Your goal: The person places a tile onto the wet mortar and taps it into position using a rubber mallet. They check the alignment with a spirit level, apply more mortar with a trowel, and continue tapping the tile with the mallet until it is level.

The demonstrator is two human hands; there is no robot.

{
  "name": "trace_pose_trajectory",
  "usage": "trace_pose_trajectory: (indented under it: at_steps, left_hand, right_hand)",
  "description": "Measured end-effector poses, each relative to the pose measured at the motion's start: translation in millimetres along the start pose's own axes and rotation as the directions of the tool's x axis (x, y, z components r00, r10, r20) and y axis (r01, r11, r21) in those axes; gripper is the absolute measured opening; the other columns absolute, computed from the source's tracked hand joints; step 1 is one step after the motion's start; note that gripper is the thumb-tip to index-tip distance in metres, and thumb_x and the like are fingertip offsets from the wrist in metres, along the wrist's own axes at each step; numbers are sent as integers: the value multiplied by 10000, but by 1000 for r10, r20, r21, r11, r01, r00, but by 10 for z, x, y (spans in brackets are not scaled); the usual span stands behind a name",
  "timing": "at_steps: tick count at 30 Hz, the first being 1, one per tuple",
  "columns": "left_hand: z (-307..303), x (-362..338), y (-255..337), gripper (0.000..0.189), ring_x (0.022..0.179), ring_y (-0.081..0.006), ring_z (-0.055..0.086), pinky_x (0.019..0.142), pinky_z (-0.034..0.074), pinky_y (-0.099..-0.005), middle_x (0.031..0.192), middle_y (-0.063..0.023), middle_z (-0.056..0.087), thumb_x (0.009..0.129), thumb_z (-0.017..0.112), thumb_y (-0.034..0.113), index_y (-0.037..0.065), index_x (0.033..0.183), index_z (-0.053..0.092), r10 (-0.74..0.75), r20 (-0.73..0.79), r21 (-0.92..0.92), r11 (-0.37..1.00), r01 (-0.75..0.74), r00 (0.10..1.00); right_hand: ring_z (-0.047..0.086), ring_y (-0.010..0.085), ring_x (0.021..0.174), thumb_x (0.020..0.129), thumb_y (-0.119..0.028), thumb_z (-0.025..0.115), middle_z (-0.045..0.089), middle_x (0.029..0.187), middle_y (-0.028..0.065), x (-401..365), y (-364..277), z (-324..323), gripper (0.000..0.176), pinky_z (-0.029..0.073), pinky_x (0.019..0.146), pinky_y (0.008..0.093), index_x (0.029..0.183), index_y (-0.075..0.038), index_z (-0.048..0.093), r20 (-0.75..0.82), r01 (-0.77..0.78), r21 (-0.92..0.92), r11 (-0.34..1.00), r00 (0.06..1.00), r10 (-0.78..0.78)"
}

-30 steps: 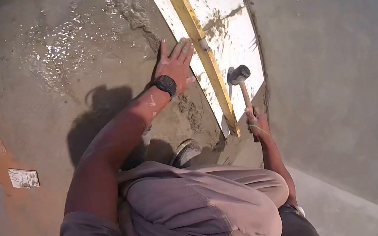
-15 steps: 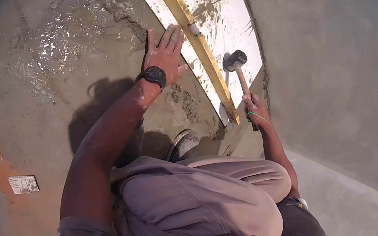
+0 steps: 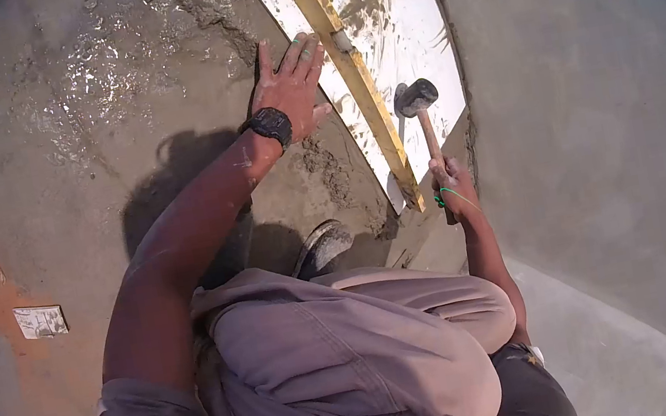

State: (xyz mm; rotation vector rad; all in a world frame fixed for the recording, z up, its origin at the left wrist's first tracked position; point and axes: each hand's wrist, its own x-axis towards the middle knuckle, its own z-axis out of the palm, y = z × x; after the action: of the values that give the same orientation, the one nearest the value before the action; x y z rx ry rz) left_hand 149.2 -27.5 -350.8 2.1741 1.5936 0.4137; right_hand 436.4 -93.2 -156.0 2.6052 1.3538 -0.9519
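Observation:
My right hand is wrapped round the wooden handle of a black-headed mallet. The mallet's head is over the white, mud-smeared slab, near its right edge. Fingers spread, my left hand lies at the slab's left edge, its fingertips overlapping the white border in this view. A yellowish wooden batten runs lengthwise along the slab, between my two hands. Its near end reaches the slab's near corner.
Wet grey mortar covers the ground on the left, with a rough ridge beside the slab. Smooth grey floor extends to the right. A small pale tile piece lies far left near orange-stained ground. My shoe is close below the slab.

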Motion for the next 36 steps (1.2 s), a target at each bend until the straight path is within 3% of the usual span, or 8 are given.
trace_pose_trajectory:
  at_steps: [10,15,23,25,27,29,35,36]
  left_hand:
    - [4,9,-10,947,1575,-246,128,1204,73,-716,1692,-98,206,930,577,605,77,1622,203,7,1,-2,1000,-7,1000]
    - [-34,4,-3,947,1571,-249,142,1205,74,-713,1692,-98,207,930,568,613,75,1621,207,10,6,32,999,-10,1000]
    - [-133,-135,277,887,1546,-297,221,1198,102,-711,1651,-152,297,909,583,578,51,1577,333,-14,-34,7,1000,15,999]
    - [-113,-238,540,790,1489,-324,339,1200,140,-686,1578,-189,409,909,587,515,51,1527,424,286,65,-26,958,-285,956]
    - [49,-360,909,653,1435,-316,421,1210,172,-651,1490,-178,515,928,574,424,69,1470,500,440,-115,-44,893,-447,891]
    - [302,-402,1318,562,1501,-317,339,1209,205,-627,1534,-146,481,928,579,298,74,1442,542,590,-14,-136,799,-586,808]
    - [473,-176,2100,463,1416,-306,463,1229,125,-665,1461,-113,567,934,576,318,99,1335,648,787,70,-106,616,-780,613]
    - [236,-76,2134,455,1428,-308,449,1231,83,-674,1472,-108,560,941,567,314,104,1335,657,791,324,-132,581,-803,519]
  right_hand:
    - [468,93,532,1011,-438,636,493,674,-7,62,64,-19,396,390,474,286,924,-76,502,22,-23,14,1000,1000,22]
    - [458,87,527,994,-449,658,491,678,-18,22,3,9,419,386,475,281,1085,-48,581,-7,-23,-19,1000,1000,23]
    - [497,98,587,969,-457,688,541,699,8,81,137,-14,433,409,514,294,996,-39,580,-10,-13,-35,999,1000,13]
    - [503,101,587,970,-459,685,540,695,11,105,156,-25,432,417,515,298,978,-41,576,-18,6,-51,999,1000,-7]
    - [517,108,585,977,-468,671,553,698,19,101,126,-47,445,432,518,315,954,-34,575,1,18,-64,998,1000,-18]
    - [527,119,581,979,-477,663,560,700,29,72,48,-65,463,438,516,325,973,-21,587,4,10,-61,998,1000,-10]
    - [541,137,574,1007,-417,630,556,716,35,47,-23,-106,390,435,500,318,1038,-30,591,-3,94,-192,977,995,-96]
    - [613,233,676,1008,-428,612,620,775,117,1,-94,-99,438,480,612,377,1100,0,605,-25,175,-276,945,982,-189]
